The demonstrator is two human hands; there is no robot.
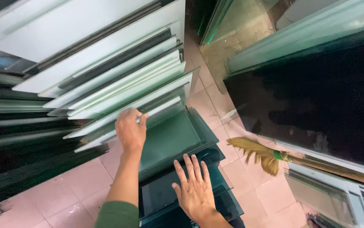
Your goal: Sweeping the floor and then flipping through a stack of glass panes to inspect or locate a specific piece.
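Two hands work glass: left hand [130,131] fingers curl over a pane [148,113] top edge; right hand [195,190] lies flat, fingers spread, on the stack [171,137]. Panes judged heavy, rigid, slippery, sharp-edged: grip edges.

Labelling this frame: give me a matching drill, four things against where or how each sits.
Things:
1. left hand
2. right hand
3. broom
4. dark glass panel

States:
A. lies on the pink tiled floor
B. flat on the stacked glass sheets
C. grips the edge of a leaning pane
D. stands at the far right

Pairs: 1-C, 2-B, 3-A, 4-D
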